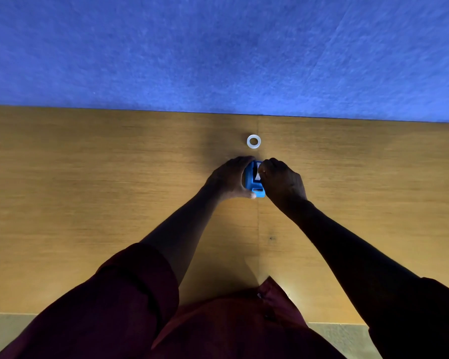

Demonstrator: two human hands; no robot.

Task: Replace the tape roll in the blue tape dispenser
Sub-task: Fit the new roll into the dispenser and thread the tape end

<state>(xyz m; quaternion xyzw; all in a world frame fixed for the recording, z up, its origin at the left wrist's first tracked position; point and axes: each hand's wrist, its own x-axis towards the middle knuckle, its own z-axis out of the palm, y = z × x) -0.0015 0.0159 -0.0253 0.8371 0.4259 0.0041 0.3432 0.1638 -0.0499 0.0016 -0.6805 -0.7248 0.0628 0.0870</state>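
The blue tape dispenser [254, 185] stands on the wooden table between both hands, its cutter end toward me. My left hand [231, 178] wraps its left side, thumb at the near end. My right hand [280, 181] covers its right side, fingertips curled on the white tape roll [258, 172] seated in the dispenser's top opening. A loose white ring [253, 141], a tape roll or bare core, lies flat on the table just beyond the dispenser, touching neither hand.
The wooden table [88, 190] spreads wide to both sides, with a seam running down its middle. A blue felt wall [218, 47] rises at the table's far edge. Dark red sleeves fill the lower view.
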